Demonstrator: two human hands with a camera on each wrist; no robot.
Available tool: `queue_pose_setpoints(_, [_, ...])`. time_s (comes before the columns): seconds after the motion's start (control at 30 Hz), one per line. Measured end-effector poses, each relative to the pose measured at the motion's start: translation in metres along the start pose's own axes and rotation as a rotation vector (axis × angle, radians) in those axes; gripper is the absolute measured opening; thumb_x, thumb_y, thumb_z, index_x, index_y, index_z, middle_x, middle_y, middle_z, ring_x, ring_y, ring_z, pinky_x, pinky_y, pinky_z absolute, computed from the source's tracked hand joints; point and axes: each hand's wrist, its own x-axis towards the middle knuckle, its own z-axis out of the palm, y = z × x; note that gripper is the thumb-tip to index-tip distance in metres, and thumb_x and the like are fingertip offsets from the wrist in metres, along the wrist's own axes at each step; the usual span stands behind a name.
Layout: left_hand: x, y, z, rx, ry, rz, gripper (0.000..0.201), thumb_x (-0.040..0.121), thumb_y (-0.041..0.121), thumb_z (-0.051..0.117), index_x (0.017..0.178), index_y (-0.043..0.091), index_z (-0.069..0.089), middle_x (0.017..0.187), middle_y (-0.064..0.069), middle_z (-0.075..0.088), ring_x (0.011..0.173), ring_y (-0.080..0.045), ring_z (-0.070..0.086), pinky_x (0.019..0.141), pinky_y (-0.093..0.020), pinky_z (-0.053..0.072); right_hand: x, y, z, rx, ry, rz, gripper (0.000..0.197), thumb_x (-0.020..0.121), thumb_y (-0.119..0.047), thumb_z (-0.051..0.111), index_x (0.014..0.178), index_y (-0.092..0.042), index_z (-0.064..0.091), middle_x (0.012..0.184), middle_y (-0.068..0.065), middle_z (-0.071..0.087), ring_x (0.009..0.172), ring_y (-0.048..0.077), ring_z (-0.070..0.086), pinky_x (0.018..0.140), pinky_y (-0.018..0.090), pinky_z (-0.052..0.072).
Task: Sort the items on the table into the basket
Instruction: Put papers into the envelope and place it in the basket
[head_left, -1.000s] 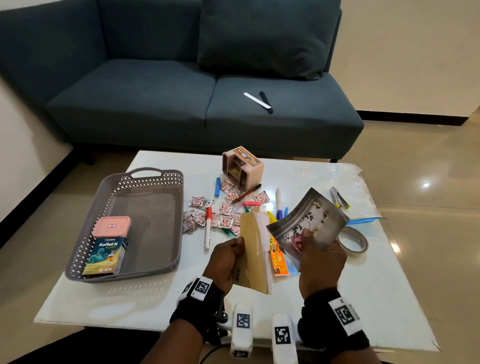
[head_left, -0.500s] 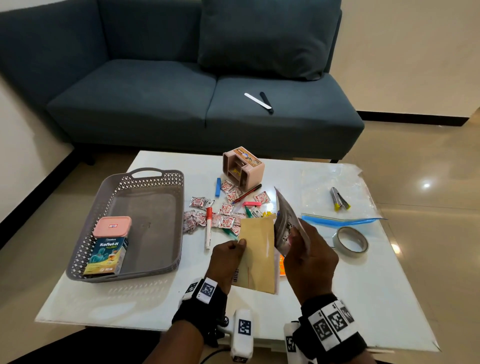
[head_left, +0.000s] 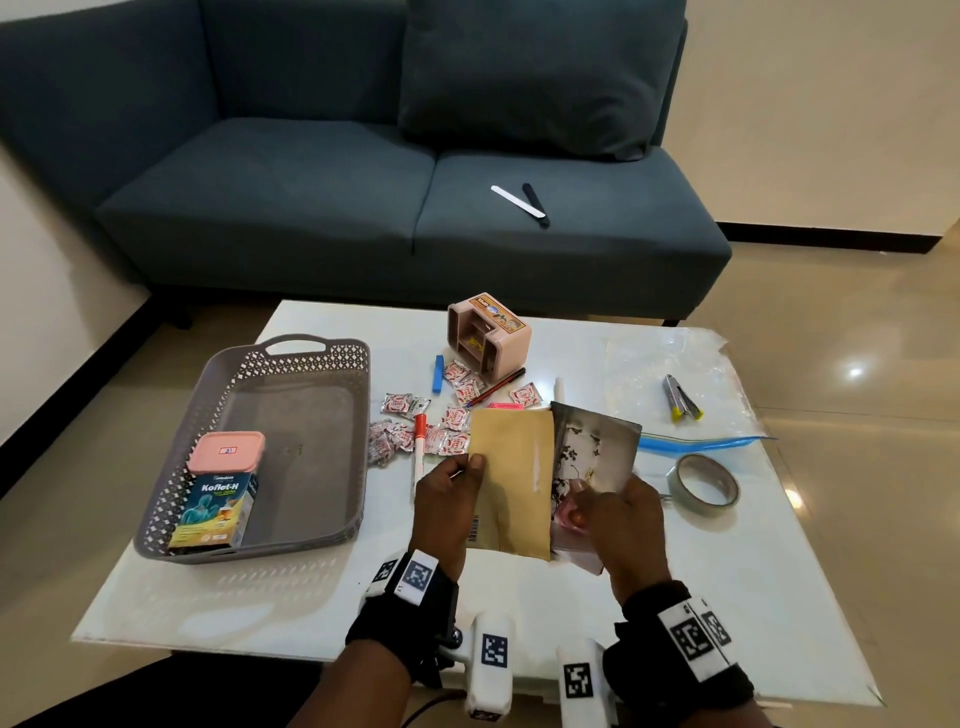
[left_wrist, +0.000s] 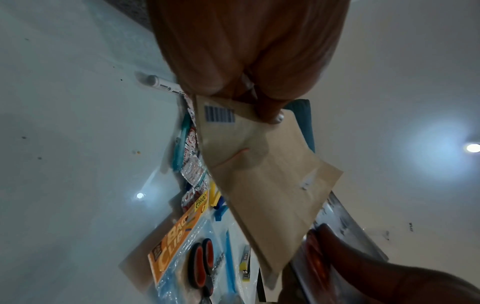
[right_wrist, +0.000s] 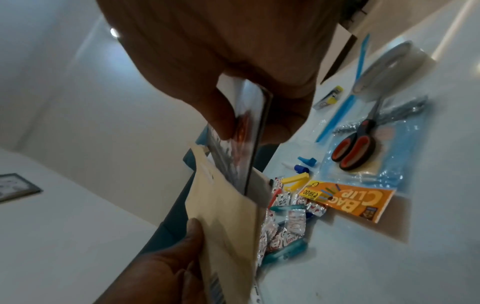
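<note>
Above the table's near middle my left hand (head_left: 457, 493) pinches a brown envelope (head_left: 511, 478) by its barcode corner (left_wrist: 219, 114). My right hand (head_left: 618, 514) pinches a stack of glossy photos (head_left: 595, 457) with a plant picture on top, right beside the envelope. In the right wrist view the photos' (right_wrist: 249, 142) far edge sits inside the open mouth of the envelope (right_wrist: 223, 207). The grey perforated basket (head_left: 332, 364) stands at the left of the table and holds a pink-lidded box (head_left: 226, 452) on a Koflet-H carton (head_left: 215, 512).
On the white table (head_left: 727, 597) lie several candy sachets (head_left: 454, 418), a red-capped marker (head_left: 418, 441), a blue clip (head_left: 439, 374), a pink organiser box (head_left: 488, 335), a tape roll (head_left: 704, 483), a stapler (head_left: 678, 397), scissors (right_wrist: 355, 144) and a Bag Clip pack (right_wrist: 348, 199). A sofa (head_left: 363, 208) stands behind.
The right hand swung the photos from a curled, raised hold at the right down beside the envelope, their edge now entering its mouth. The left hand turned the envelope flatter towards me.
</note>
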Motion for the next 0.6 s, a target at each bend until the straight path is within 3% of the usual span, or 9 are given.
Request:
queue_pose_setpoints(0.07, [-0.006,0.005,0.003,-0.028,-0.028,0.023,0.015,0.093,0.032,0.063,0.098,0.021,0.071,0.097,0.002,0.071,0.09,-0.017,0.061,0.082,-0.037,0.051,0.0,-0.003,-0.002,-0.001,-0.024,0.025,0.017,0.083,0.003,0.062,0.074,-0.01,0.068,0.075,0.018,0.071,0.069,0.03,0.065,0.071,0.045,0.056])
queue_pose_setpoints(0.2, [-0.008,0.009,0.002,-0.065,-0.108,0.008,0.02,0.09,0.03,0.065,0.107,0.02,0.07,0.106,-0.005,0.073,0.097,-0.026,0.066,0.086,-0.047,0.056,0.0,-0.009,-0.014,-0.054,-0.129,0.012,0.022,0.081,0.011,0.061,0.07,-0.007,0.069,0.068,0.015,0.069,0.062,0.029,0.063,0.058,0.032,0.054])
queue_pose_setpoints(0.3, [-0.006,0.007,-0.004,-0.092,-0.152,0.02,0.021,0.089,0.02,0.067,0.11,0.017,0.069,0.103,-0.004,0.075,0.097,-0.024,0.068,0.08,-0.041,0.057,0.004,-0.01,-0.024,-0.222,-0.163,-0.126,0.018,0.074,0.003,0.074,0.078,-0.015,0.072,0.075,0.008,0.074,0.075,0.027,0.07,0.071,0.041,0.059])
queue_pose_setpoints(0.37, [-0.005,0.006,-0.007,-0.101,-0.179,0.042,0.023,0.088,0.013,0.068,0.112,0.017,0.067,0.102,-0.002,0.075,0.095,-0.021,0.068,0.069,-0.033,0.056,0.005,-0.012,-0.026,-0.262,-0.147,-0.24,0.029,0.075,-0.004,0.077,0.09,-0.027,0.069,0.086,-0.004,0.074,0.083,0.014,0.069,0.076,0.038,0.057])
queue_pose_setpoints(0.43, [-0.006,0.009,-0.007,-0.122,-0.192,0.041,0.021,0.09,0.011,0.066,0.109,0.02,0.067,0.1,-0.001,0.075,0.091,-0.017,0.068,0.062,-0.027,0.054,0.006,-0.013,-0.024,-0.253,-0.133,-0.332,0.03,0.081,-0.007,0.074,0.092,-0.034,0.066,0.089,-0.009,0.072,0.085,0.011,0.067,0.079,0.037,0.056])
queue_pose_setpoints(0.53, [-0.006,0.012,-0.003,-0.185,-0.148,0.006,0.014,0.092,0.019,0.063,0.101,0.027,0.071,0.101,0.001,0.074,0.095,-0.017,0.066,0.076,-0.033,0.053,0.008,-0.011,-0.022,-0.291,-0.124,-0.411,0.03,0.083,-0.007,0.071,0.086,-0.037,0.068,0.083,-0.007,0.071,0.083,0.018,0.066,0.077,0.042,0.054])
queue_pose_setpoints(0.6, [-0.007,0.014,-0.003,-0.237,-0.117,-0.011,0.013,0.092,0.02,0.063,0.099,0.025,0.073,0.103,-0.001,0.074,0.097,-0.019,0.065,0.087,-0.037,0.052,0.009,-0.008,-0.023,-0.351,-0.106,-0.463,0.026,0.082,-0.005,0.071,0.084,-0.031,0.069,0.076,-0.006,0.07,0.079,0.021,0.064,0.074,0.043,0.053])
